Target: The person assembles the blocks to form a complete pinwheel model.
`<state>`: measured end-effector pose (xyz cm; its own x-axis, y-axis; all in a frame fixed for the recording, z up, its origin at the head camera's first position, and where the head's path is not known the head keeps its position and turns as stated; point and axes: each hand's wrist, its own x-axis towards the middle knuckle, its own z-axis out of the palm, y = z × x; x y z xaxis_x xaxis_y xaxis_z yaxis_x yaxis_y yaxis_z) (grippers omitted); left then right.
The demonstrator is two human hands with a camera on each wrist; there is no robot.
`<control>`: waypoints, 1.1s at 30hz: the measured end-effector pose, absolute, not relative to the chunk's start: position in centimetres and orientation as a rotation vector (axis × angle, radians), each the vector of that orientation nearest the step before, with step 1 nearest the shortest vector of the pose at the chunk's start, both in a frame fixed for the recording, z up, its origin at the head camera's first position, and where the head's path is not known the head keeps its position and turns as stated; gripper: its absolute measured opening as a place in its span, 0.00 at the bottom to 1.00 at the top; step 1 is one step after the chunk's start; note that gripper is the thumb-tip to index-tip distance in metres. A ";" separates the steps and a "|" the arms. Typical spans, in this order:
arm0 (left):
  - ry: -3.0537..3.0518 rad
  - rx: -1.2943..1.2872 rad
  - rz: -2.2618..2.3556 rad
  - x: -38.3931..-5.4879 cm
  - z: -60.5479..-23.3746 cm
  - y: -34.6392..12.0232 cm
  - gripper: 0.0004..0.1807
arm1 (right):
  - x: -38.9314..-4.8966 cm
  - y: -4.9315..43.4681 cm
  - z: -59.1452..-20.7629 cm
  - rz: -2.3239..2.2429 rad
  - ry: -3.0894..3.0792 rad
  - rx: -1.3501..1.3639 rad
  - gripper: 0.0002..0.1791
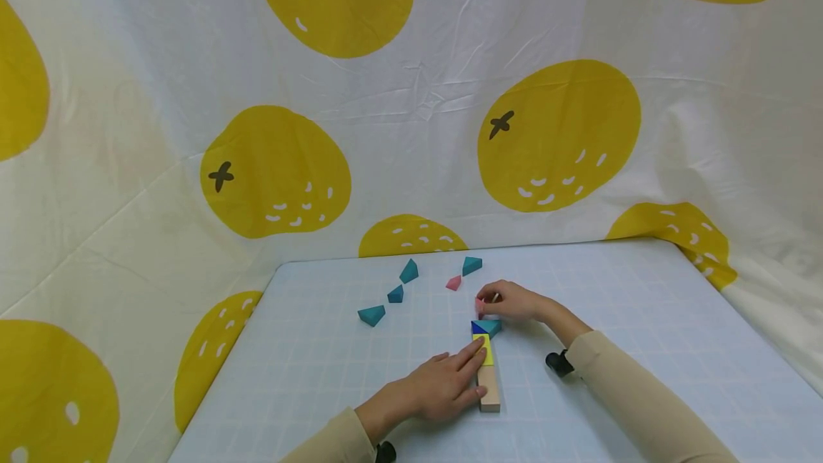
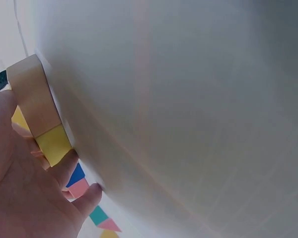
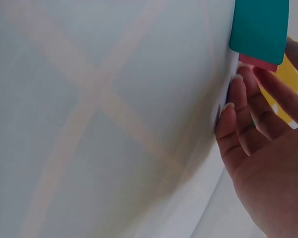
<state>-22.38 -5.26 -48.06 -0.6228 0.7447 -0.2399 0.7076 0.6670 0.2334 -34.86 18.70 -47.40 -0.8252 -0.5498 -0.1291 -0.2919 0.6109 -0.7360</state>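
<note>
A row of blocks runs away from me in the head view: a plain wooden block (image 1: 489,389) nearest, then a yellow block (image 1: 489,356), a dark blue triangular block (image 1: 476,328) and a teal triangular block (image 1: 492,326). My left hand (image 1: 444,386) rests along the row's left side, fingers extended over the yellow block and thumb at the wooden one. At the far end, my right hand (image 1: 514,301) pinches a small pink block (image 1: 479,306) just beyond the blue and teal pieces. From the right wrist, the teal block (image 3: 260,29) partly hides the pink one (image 3: 258,63).
Beyond the hands lie loose pieces: a pink block (image 1: 454,283), a teal block (image 1: 472,266) and, to the left, several more teal blocks, the nearest one (image 1: 371,316) apart from the row. A white curtain with yellow fruit (image 1: 276,170) hangs behind the table (image 1: 296,377).
</note>
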 end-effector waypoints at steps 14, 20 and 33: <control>2.573 1.158 0.161 -22.2 -47.9 -5.3 0.40 | -34.8 18.8 -47.5 -1.079 2.464 -0.747 0.16; 2.569 1.156 0.169 -22.2 -48.0 -5.3 0.40 | -34.9 18.8 -47.7 -1.076 2.467 -0.741 0.14; 2.568 1.150 0.170 -22.2 -47.8 -5.3 0.40 | -34.9 18.9 -47.7 -1.117 2.470 -0.703 0.09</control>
<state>-22.22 -5.29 -47.83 -0.6239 0.7432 -0.2416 0.7050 0.6687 0.2364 -34.88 18.92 -47.66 -0.8199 -0.5636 -0.1006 -0.2965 0.5683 -0.7675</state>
